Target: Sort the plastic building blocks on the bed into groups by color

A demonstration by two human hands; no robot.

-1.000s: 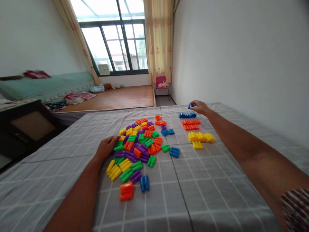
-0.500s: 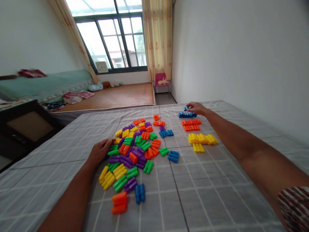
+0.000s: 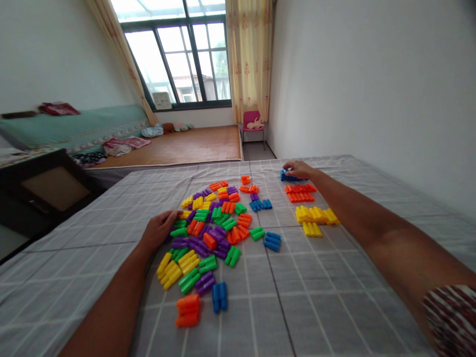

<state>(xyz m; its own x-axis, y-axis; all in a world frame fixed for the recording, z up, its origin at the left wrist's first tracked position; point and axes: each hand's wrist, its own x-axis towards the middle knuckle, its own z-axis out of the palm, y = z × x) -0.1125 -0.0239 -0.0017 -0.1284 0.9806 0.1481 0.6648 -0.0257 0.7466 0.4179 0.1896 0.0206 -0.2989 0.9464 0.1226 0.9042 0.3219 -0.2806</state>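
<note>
My right hand (image 3: 299,169) reaches to the far right, fingers closed on a blue plastic block at the row of blue blocks (image 3: 293,177). Its fingers partly cover that row. Nearer me, in the same column, lie orange blocks (image 3: 300,193) in two rows and yellow blocks (image 3: 316,215). My left hand (image 3: 159,229) rests on the sheet with its fingers loosely extended against the left edge of a mixed pile. In that pile are purple blocks (image 3: 199,246), green blocks (image 3: 208,263) and more yellow and orange ones, shaped like joined tubes.
The grey checked sheet (image 3: 256,317) lies under all the blocks. Close to me are an orange block (image 3: 188,311) and a blue block (image 3: 219,297). Beyond are a low bed (image 3: 197,144), a pink chair (image 3: 253,121) and a dark cabinet (image 3: 37,183). A white wall stands at the right.
My right hand has come down slightly, bringing the blue block from behind the blue row onto or against it. My left hand stays by the pile. The view has shifted slightly.
</note>
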